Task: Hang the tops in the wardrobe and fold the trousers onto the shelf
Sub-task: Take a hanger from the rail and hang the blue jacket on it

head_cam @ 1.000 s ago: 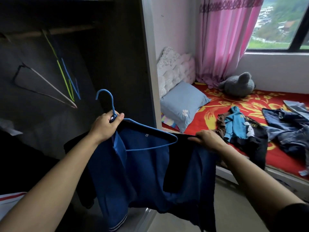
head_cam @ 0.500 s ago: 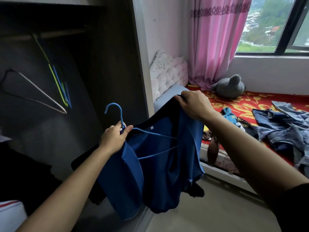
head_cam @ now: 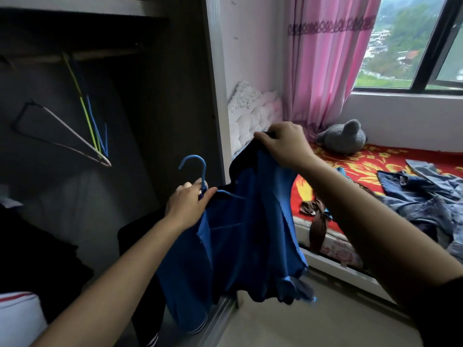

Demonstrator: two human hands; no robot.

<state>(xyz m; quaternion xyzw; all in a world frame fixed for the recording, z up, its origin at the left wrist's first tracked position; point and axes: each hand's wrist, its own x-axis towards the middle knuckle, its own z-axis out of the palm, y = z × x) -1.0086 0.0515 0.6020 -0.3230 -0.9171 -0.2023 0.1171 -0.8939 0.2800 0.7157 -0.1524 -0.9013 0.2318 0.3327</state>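
A blue and black top [head_cam: 240, 236] hangs in front of the open wardrobe [head_cam: 140, 121]. My left hand [head_cam: 188, 204] grips the neck of a blue hanger [head_cam: 198, 171] whose arm sits inside the top. My right hand [head_cam: 283, 144] pinches the top's black upper edge and holds it raised above the hanger. The wardrobe rail [head_cam: 75, 56] carries several empty hangers [head_cam: 82, 131]. Denim trousers [head_cam: 426, 196] lie on the bed at right.
The bed [head_cam: 375, 161] with a red patterned cover holds a grey plush toy [head_cam: 343, 136], a brown garment [head_cam: 315, 219] over its edge and a padded white headboard [head_cam: 253, 116]. Pink curtain [head_cam: 325, 58] and window behind. Dark clothes fill the wardrobe's lower left [head_cam: 37, 259].
My right hand has lifted the top's edge from level with the hanger to above it and moved left, bunching the cloth. The left hand has stayed on the hanger neck.
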